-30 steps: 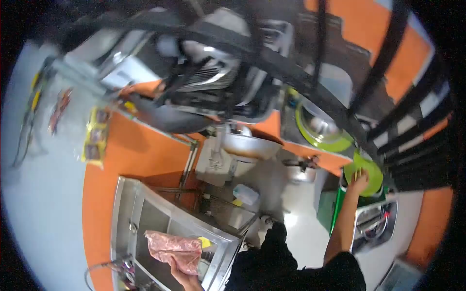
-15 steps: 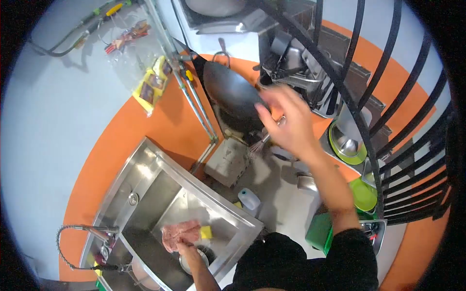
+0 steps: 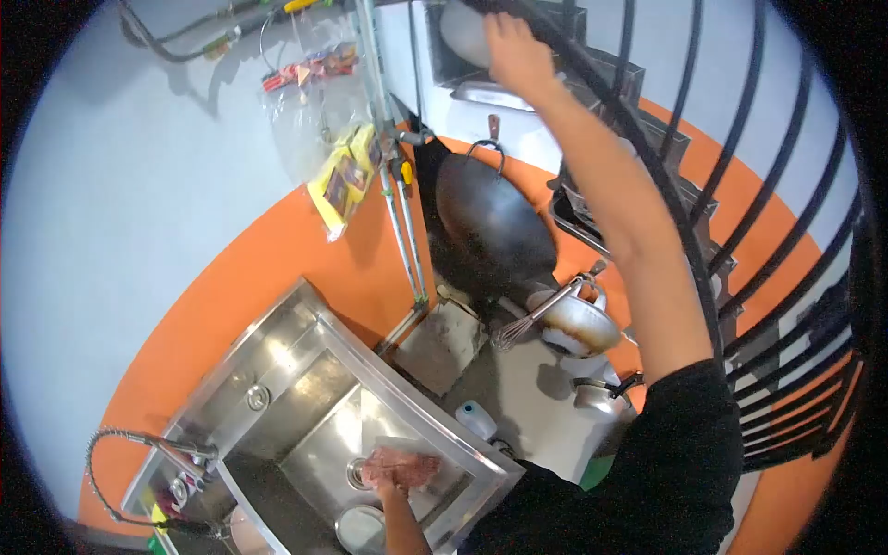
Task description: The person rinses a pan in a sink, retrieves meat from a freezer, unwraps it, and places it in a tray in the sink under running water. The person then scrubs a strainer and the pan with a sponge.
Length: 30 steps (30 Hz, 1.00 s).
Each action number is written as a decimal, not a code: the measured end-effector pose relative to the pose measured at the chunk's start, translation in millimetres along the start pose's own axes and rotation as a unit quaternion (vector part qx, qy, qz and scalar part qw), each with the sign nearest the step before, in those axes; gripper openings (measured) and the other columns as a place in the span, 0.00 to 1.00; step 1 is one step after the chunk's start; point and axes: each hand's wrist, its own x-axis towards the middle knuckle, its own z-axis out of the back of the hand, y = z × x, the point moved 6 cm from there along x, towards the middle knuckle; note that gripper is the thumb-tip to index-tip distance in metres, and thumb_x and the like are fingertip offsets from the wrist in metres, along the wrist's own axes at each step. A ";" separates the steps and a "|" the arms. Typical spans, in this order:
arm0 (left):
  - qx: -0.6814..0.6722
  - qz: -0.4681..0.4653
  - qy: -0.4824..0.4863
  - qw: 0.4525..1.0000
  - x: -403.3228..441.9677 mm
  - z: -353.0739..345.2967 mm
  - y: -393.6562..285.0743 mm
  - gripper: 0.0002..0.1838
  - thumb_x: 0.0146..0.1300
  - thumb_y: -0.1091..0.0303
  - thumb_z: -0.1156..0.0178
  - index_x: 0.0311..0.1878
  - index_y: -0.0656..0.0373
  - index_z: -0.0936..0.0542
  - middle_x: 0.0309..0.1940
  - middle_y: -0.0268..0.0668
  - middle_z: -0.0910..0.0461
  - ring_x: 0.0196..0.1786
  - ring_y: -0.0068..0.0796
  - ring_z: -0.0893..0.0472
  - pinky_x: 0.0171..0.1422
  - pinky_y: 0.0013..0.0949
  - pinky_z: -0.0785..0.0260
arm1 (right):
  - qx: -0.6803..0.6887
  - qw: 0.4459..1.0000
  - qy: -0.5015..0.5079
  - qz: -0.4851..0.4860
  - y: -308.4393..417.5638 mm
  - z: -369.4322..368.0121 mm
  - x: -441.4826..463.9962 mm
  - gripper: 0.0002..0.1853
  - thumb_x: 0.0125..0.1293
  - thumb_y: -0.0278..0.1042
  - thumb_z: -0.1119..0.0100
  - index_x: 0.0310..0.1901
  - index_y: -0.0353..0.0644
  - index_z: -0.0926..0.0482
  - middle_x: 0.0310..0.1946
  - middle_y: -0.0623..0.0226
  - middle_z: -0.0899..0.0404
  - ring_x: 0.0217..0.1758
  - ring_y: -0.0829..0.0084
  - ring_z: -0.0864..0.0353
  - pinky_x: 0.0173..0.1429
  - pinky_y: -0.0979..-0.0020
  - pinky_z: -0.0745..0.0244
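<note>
Left hand point(image 3: 393, 488) holds a pink pack point(image 3: 413, 468) over the sink point(image 3: 425, 402) at lower centre, while the right hand point(image 3: 518, 54), its grip unclear, meets a pale round thing point(image 3: 464, 35) at top centre.

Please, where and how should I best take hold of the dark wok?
Probably by the slim ring at its upper end, coming from the front with the right hand, as the left hand holds the pink pack. The wok is broad and smooth, and seems to hang steeply with that ring clear above it.
</note>
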 end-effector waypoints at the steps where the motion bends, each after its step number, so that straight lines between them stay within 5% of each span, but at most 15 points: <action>1: 0.000 0.045 -0.020 0.999 9.5 14.4 15.9 0.26 0.58 0.61 0.43 0.60 0.52 0.33 0.55 0.41 0.30 0.56 0.42 0.28 0.59 0.47 0.31 | 0.011 1.000 0.016 -0.018 0.7 10.7 6.3 0.26 0.54 0.37 0.44 0.55 0.39 0.33 0.47 0.52 0.25 0.51 0.51 0.25 0.54 0.51 0.28; 2: 0.002 0.089 -0.038 0.995 15.0 25.1 29.6 0.25 0.57 0.61 0.42 0.59 0.51 0.33 0.55 0.40 0.30 0.55 0.42 0.27 0.58 0.47 0.30 | 0.067 0.995 0.017 -0.066 -7.5 13.5 10.6 0.17 0.58 0.32 0.48 0.46 0.30 0.26 0.39 0.43 0.22 0.50 0.48 0.23 0.50 0.55 0.26; 5: 0.183 0.162 -0.164 0.956 16.7 40.3 47.8 0.26 0.50 0.62 0.37 0.54 0.52 0.29 0.52 0.37 0.27 0.50 0.38 0.25 0.52 0.45 0.27 | 0.165 0.969 0.115 -0.140 -27.7 -9.7 25.8 0.14 0.57 0.31 0.52 0.43 0.36 0.25 0.40 0.40 0.23 0.47 0.42 0.24 0.50 0.50 0.28; 11: 0.407 0.148 -0.324 0.841 -26.6 65.9 51.1 0.23 0.53 0.64 0.40 0.53 0.59 0.29 0.48 0.41 0.25 0.47 0.37 0.24 0.49 0.40 0.26 | 0.230 0.967 0.066 -0.088 -46.0 -14.6 32.5 0.10 0.56 0.32 0.49 0.35 0.36 0.23 0.37 0.41 0.22 0.43 0.42 0.23 0.47 0.49 0.29; 14: 0.467 0.022 -0.472 0.747 -45.8 19.8 -7.3 0.22 0.56 0.66 0.42 0.53 0.63 0.29 0.47 0.44 0.25 0.46 0.37 0.23 0.49 0.38 0.26 | 0.237 0.966 0.057 -0.085 -45.6 -12.7 30.7 0.10 0.55 0.31 0.48 0.34 0.34 0.23 0.36 0.41 0.22 0.43 0.43 0.23 0.47 0.50 0.28; 17: 0.431 -0.257 -0.609 0.614 -77.6 -84.8 -91.5 0.21 0.59 0.67 0.45 0.54 0.67 0.29 0.45 0.46 0.25 0.45 0.37 0.23 0.48 0.36 0.26 | 0.231 0.968 0.058 -0.074 -46.6 -22.7 35.1 0.10 0.54 0.29 0.48 0.34 0.32 0.23 0.36 0.41 0.22 0.43 0.44 0.22 0.47 0.51 0.28; 19: 0.366 -0.406 -0.519 0.657 -83.2 -197.9 -141.6 0.20 0.61 0.68 0.46 0.54 0.70 0.30 0.44 0.48 0.25 0.44 0.37 0.22 0.47 0.34 0.25 | 0.234 0.968 0.060 -0.072 -52.0 -25.3 35.2 0.10 0.54 0.28 0.47 0.34 0.31 0.23 0.36 0.41 0.22 0.44 0.44 0.22 0.48 0.52 0.27; 20: 0.170 -0.421 -0.304 0.837 -75.8 -288.2 -162.7 0.18 0.62 0.71 0.48 0.54 0.68 0.29 0.43 0.46 0.24 0.42 0.36 0.22 0.48 0.35 0.26 | 0.243 0.965 0.064 -0.071 -51.6 -22.4 34.0 0.10 0.54 0.28 0.47 0.35 0.30 0.23 0.37 0.41 0.22 0.44 0.44 0.22 0.48 0.52 0.27; 21: 0.102 -0.395 -0.130 0.904 -90.0 -403.4 -172.3 0.17 0.62 0.71 0.48 0.54 0.66 0.29 0.43 0.45 0.24 0.42 0.34 0.22 0.49 0.34 0.27 | 0.253 0.963 0.067 -0.068 -49.3 -20.2 32.5 0.11 0.54 0.28 0.47 0.35 0.30 0.23 0.37 0.41 0.22 0.45 0.44 0.22 0.49 0.52 0.27; 24: 0.186 -0.275 0.178 0.926 -113.1 -642.1 -162.5 0.17 0.63 0.68 0.47 0.53 0.67 0.29 0.48 0.44 0.24 0.49 0.35 0.22 0.52 0.36 0.29 | 0.269 0.948 0.138 -0.098 -49.1 -19.3 32.1 0.12 0.54 0.28 0.48 0.37 0.30 0.22 0.38 0.40 0.22 0.46 0.43 0.23 0.50 0.53 0.27; 25: 0.107 -0.183 0.301 0.930 -106.0 -701.2 -147.3 0.19 0.63 0.63 0.45 0.53 0.67 0.29 0.47 0.43 0.24 0.50 0.34 0.23 0.54 0.35 0.30 | 0.278 0.945 0.142 -0.099 -49.7 -17.3 32.4 0.12 0.54 0.28 0.48 0.38 0.30 0.22 0.39 0.39 0.23 0.46 0.43 0.23 0.50 0.52 0.28; 27: 0.072 -0.058 0.348 0.933 -90.9 -781.9 -128.4 0.19 0.65 0.60 0.45 0.52 0.64 0.32 0.49 0.46 0.29 0.53 0.39 0.26 0.58 0.41 0.31 | 0.294 0.939 0.148 -0.099 -49.7 -19.6 29.8 0.13 0.55 0.29 0.49 0.39 0.31 0.22 0.39 0.38 0.23 0.47 0.43 0.24 0.51 0.52 0.28; 30: 0.036 -0.056 0.305 0.950 -67.6 -840.6 -121.9 0.16 0.65 0.64 0.46 0.49 0.64 0.33 0.48 0.45 0.30 0.49 0.38 0.25 0.55 0.42 0.30 | 0.324 0.936 0.101 -0.088 -52.7 -33.9 30.4 0.14 0.58 0.32 0.52 0.38 0.32 0.23 0.38 0.37 0.24 0.47 0.43 0.24 0.52 0.50 0.30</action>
